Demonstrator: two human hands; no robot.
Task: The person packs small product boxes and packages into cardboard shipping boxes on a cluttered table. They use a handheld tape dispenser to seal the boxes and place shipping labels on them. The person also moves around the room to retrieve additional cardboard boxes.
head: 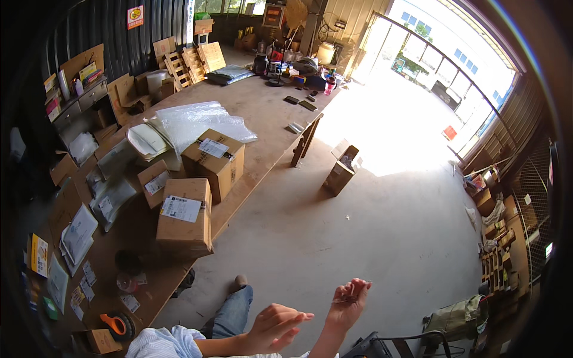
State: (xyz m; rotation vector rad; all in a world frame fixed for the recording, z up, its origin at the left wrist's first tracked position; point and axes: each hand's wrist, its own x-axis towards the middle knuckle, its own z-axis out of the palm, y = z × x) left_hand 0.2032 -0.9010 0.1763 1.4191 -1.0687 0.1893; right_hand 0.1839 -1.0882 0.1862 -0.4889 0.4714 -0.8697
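Observation:
My left hand (274, 327) is in front of my body, its fingers pointing toward my right hand. Nothing shows in its grip. My right hand (348, 305) is raised beside it with curled fingers. Small dark items (347, 299), too small to identify, lie in its palm, and something tiny shows at the fingertips. Under both hands is the grey concrete floor (313, 268). Left of me runs a long table (250, 174). A taped cardboard box (184, 228) with a label sits near its edge, and another cardboard box (214, 161) stands behind it.
Bubble wrap (203, 121), mailing envelopes (78, 237) and an orange-handled tape dispenser (117, 323) lie on the table. An open carton (342, 172) stands on the floor. A black chair (371, 347) and a green sack (456, 318) are at lower right. Sunlight enters through the doorway (416, 89).

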